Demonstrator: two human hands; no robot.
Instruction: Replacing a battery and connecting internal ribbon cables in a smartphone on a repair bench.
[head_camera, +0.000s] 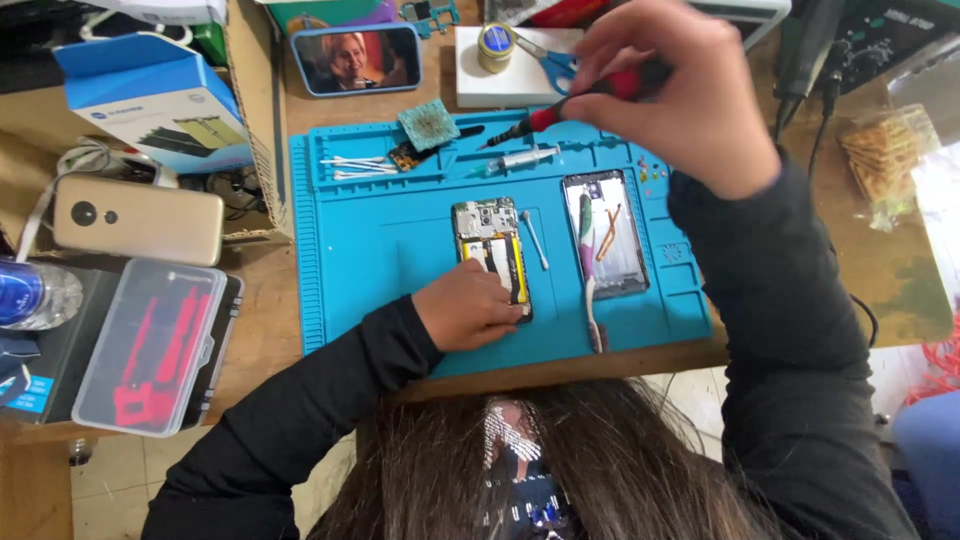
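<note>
On the blue silicone repair mat (400, 270), the left hand (468, 308) lies curled with its fingers pressing the lower end of an opened smartphone with exposed circuit board and yellow-edged battery (490, 245), just beside a white cotton swab (534, 240). Above the mat's far edge, the right hand (672, 90) is closed around a red-and-black precision screwdriver (570, 108), its tip pointing down-left near a clear plastic syringe (518, 160), while a detached phone back panel (604, 235) lies right of the opened phone.

Single view, head-worn. Position: above the person, looking almost straight down over hair and both sleeves. Facing: the surface (300, 330) and blue mat (400, 270). Range: close, mat fills centre; surface edges cropped. No second view.
</note>
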